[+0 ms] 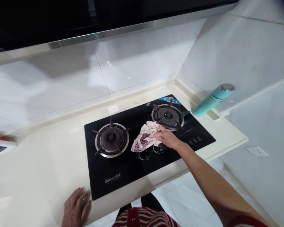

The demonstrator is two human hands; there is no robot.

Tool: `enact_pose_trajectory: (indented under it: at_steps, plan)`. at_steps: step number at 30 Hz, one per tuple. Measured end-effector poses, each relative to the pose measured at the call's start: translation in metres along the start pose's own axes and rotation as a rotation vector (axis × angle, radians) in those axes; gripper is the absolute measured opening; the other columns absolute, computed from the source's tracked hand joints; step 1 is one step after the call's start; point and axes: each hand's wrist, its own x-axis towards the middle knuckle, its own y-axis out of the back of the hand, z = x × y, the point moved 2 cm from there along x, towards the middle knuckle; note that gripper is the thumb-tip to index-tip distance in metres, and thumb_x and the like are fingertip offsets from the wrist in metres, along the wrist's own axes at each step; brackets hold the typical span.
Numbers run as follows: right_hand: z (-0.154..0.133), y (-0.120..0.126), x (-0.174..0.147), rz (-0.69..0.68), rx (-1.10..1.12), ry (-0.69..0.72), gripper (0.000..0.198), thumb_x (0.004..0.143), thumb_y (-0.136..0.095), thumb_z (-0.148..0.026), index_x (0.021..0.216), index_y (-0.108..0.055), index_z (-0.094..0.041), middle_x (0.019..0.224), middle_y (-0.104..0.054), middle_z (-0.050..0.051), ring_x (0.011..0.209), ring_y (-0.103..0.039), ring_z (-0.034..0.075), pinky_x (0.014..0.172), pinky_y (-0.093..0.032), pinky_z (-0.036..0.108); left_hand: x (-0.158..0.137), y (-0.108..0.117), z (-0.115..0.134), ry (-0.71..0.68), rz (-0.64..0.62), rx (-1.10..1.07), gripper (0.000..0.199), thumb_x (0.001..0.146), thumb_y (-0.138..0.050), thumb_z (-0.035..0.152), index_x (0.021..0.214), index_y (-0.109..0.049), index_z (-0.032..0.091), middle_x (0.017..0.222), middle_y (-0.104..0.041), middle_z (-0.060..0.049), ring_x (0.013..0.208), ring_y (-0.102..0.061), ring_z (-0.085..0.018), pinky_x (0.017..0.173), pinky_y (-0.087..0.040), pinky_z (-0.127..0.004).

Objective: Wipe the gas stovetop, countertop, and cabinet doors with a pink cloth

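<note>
We see a crumpled cloth (pixel 145 137), off-white with dark purple patches, bunched up on the black glass hob (pixel 123 170) between its two burners and just above the two control knobs. Our right hand (pixel 166 137) lies on its right edge, fingers bent over the fabric and pressing it to the glass. The hob is glossy, set into the pale counter, with white lettering near its front left corner. Our left hand (pixel 75 210) rests flat, fingers spread, on the counter's front edge, with its fingertips just beside the hob's front left corner.
</note>
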Motion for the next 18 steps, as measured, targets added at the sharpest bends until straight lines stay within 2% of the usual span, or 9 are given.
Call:
enact_pose_trajectory:
  at_steps: [5, 9, 11, 14, 16, 18]
  plan:
    - [-0.001, 0.0, -0.012, 0.025, -0.03, -0.084, 0.028, 0.1, -0.046, -0.032, 0.108, -0.071, -0.024, 0.113, -0.054, 0.005, 0.1, -0.059, 0.015, 0.092, -0.049, 0.028, -0.004, -0.004, -0.002, 0.001, -0.013, 0.002, 0.036, 0.095, -0.054, 0.038, 0.129, -0.059, 0.025, 0.131, -0.061, -0.011, 0.13, -0.054, -0.029, 0.104, -0.041, -0.043]
    - [-0.017, 0.006, -0.016, 0.031, -0.079, -0.119, 0.034, 0.104, -0.037, -0.039, 0.11, -0.067, -0.024, 0.113, -0.056, 0.005, 0.099, -0.061, 0.016, 0.091, -0.051, 0.03, -0.004, -0.005, -0.001, -0.003, -0.002, 0.011, 0.037, 0.095, -0.055, 0.037, 0.13, -0.057, 0.025, 0.131, -0.061, -0.011, 0.129, -0.054, -0.03, 0.104, -0.04, -0.043]
    - [-0.028, 0.012, -0.014, 0.064, -0.111, -0.121, 0.037, 0.105, -0.035, -0.042, 0.119, -0.065, -0.024, 0.124, -0.055, 0.007, 0.109, -0.059, 0.019, 0.097, -0.05, 0.034, -0.003, -0.003, 0.0, -0.006, -0.001, 0.017, 0.037, 0.095, -0.055, 0.037, 0.13, -0.057, 0.025, 0.131, -0.061, -0.011, 0.129, -0.054, -0.03, 0.103, -0.04, -0.043]
    - [-0.041, 0.018, -0.006, 0.106, -0.194, -0.129, 0.047, 0.106, -0.03, -0.044, 0.144, -0.051, -0.028, 0.149, -0.043, 0.008, 0.129, -0.049, 0.024, 0.109, -0.044, 0.042, -0.001, -0.001, 0.0, -0.01, -0.007, 0.021, 0.037, 0.095, -0.053, 0.038, 0.13, -0.057, 0.025, 0.13, -0.061, -0.01, 0.127, -0.055, -0.029, 0.102, -0.041, -0.042]
    - [-0.043, 0.017, 0.001, 0.068, -0.239, -0.141, 0.049, 0.106, -0.03, -0.043, 0.15, -0.046, -0.029, 0.156, -0.038, 0.005, 0.134, -0.047, 0.024, 0.112, -0.043, 0.042, -0.002, 0.0, -0.001, -0.008, -0.01, 0.02, 0.038, 0.095, -0.053, 0.038, 0.13, -0.057, 0.026, 0.13, -0.062, -0.01, 0.128, -0.054, -0.029, 0.101, -0.041, -0.043]
    - [-0.041, 0.012, 0.007, 0.003, -0.247, -0.157, 0.047, 0.106, -0.032, -0.043, 0.147, -0.05, -0.03, 0.157, -0.037, 0.002, 0.133, -0.05, 0.023, 0.11, -0.047, 0.04, -0.003, -0.001, -0.003, -0.004, -0.017, 0.019, 0.038, 0.095, -0.053, 0.039, 0.13, -0.057, 0.026, 0.131, -0.062, -0.01, 0.128, -0.054, -0.03, 0.101, -0.041, -0.043]
